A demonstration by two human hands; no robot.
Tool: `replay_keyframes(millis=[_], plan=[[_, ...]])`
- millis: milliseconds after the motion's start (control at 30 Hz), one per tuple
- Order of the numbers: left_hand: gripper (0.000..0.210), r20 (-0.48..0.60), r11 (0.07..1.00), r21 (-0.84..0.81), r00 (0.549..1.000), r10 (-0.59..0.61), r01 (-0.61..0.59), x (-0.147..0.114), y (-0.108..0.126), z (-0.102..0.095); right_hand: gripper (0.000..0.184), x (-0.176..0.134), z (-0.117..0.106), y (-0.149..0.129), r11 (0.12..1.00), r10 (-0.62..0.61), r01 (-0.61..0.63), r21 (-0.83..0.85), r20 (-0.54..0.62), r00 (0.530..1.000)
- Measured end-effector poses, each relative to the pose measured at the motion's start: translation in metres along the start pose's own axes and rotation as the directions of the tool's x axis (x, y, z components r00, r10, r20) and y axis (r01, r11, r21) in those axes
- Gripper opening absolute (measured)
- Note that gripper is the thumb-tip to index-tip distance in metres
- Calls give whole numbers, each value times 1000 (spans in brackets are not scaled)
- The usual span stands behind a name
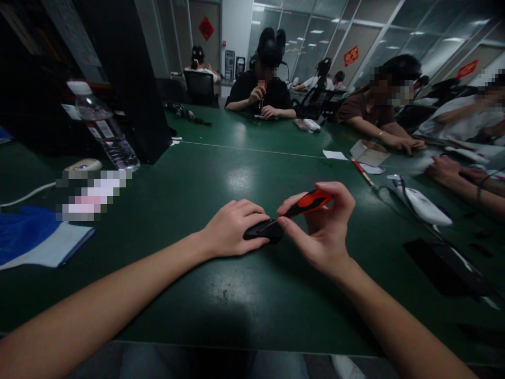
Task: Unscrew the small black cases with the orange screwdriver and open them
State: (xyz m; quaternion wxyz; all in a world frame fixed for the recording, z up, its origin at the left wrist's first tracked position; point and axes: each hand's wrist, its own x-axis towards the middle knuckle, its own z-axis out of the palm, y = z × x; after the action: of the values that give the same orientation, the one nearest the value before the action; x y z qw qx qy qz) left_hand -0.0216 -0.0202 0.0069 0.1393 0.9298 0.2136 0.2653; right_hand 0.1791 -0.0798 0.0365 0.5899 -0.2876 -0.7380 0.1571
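Note:
My left hand [239,227] is closed around a small black object [263,230], shaped like a computer mouse, and steadies it on the green table. In my right hand [329,226] is an orange-and-black screwdriver [315,200], held by the handle between thumb and fingers. Its handle tilts up to the right. The thin shaft slants down and left across the top of the black object, near my right thumb and index fingertips. Whether the tip sits in a screw is too small to tell.
A water bottle [104,126] stands on the left near a blue glove [29,237] and a beige device [83,167]. To the right lie a white corded device [422,202], a black box-like thing [445,266] and an open carton [370,153]. Several people sit around the table [177,310].

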Motion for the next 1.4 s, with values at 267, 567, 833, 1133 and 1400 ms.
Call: replay_keyframes(millis=[267,567,833,1133,1400], plan=[[42,37,987,79,989,-143,140,4,14,10,48,-2,3,2,995,-43,32,-97,-111,993],[39,-53,972,-48,971,-231,229,-1,-1,8,34,8,-17,14,988,29,-99,-118,-491,871],[39,-47,968,-22,966,-253,252,0,1,7,37,5,-20,27,978,162,-206,-23,-530,832],[37,-51,973,-21,972,-230,230,-1,2,6,39,1,-15,31,976,192,-219,5,-500,844],[37,-49,965,50,966,-253,256,-1,3,6,42,-5,-9,50,946,316,-302,116,-536,783]])
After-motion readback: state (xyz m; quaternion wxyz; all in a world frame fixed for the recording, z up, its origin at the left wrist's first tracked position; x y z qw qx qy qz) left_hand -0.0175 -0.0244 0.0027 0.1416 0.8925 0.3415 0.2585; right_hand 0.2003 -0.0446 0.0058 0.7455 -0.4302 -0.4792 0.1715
